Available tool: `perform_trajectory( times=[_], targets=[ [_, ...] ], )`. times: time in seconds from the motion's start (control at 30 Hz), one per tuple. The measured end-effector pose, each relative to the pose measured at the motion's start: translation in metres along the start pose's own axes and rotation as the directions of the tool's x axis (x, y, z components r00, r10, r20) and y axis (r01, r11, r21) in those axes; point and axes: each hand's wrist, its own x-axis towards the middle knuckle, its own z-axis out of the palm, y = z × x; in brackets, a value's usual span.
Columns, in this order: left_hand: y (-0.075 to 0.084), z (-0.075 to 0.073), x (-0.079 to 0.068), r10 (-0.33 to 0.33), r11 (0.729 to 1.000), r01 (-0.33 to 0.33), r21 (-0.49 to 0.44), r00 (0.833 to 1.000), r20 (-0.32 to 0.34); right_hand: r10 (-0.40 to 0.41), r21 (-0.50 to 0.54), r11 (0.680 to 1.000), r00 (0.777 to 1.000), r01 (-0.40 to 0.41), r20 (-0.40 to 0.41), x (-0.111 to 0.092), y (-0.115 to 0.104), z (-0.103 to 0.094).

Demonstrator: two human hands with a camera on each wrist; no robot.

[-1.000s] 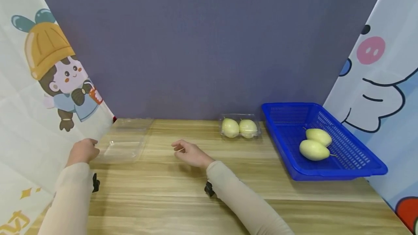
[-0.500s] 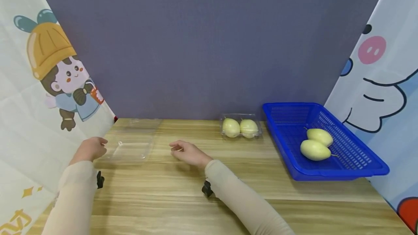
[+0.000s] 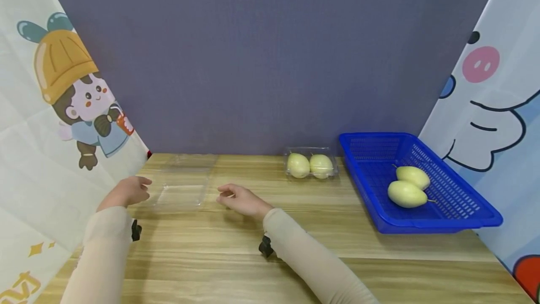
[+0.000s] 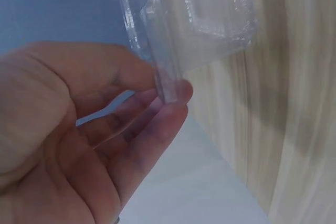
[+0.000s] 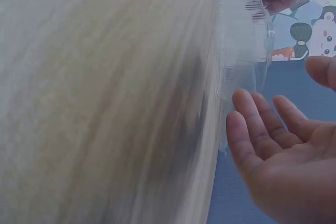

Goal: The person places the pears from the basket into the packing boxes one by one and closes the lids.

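Observation:
An open clear plastic clamshell container lies on the left part of the wooden table, its lid folded back toward the wall. My left hand pinches the container's left edge; the left wrist view has the clear rim between thumb and fingertips. Just off the container's right side is my right hand, with nothing in it. Its fingers are spread and slightly bent in the right wrist view, the fingertips overlapping the clear plastic there.
Against the back wall stands a closed clear box with two pale yellow pear-like fruits inside. A blue plastic basket at the right holds two similar fruits. Printed cloths flank both sides of the table.
My left hand has moved right, and the open container has slid right with it, toward my right hand. The right hand has shifted only slightly left.

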Motion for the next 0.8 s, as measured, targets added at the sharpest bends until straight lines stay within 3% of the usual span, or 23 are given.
perform_trajectory(
  times=[0.47,0.8],
  targets=[
    [0.024,0.003,-0.001,0.069,0.993,-0.054,-0.109,0.987,0.144,0.072,0.051,0.996,0.997,-0.071,-0.002,-0.002,0.004,0.0],
    [0.031,0.005,-0.003,0.118,0.976,-0.079,-0.203,0.975,0.19,0.106,0.092,0.99,0.994,-0.103,-0.03,-0.001,0.007,-0.001]
  ],
)
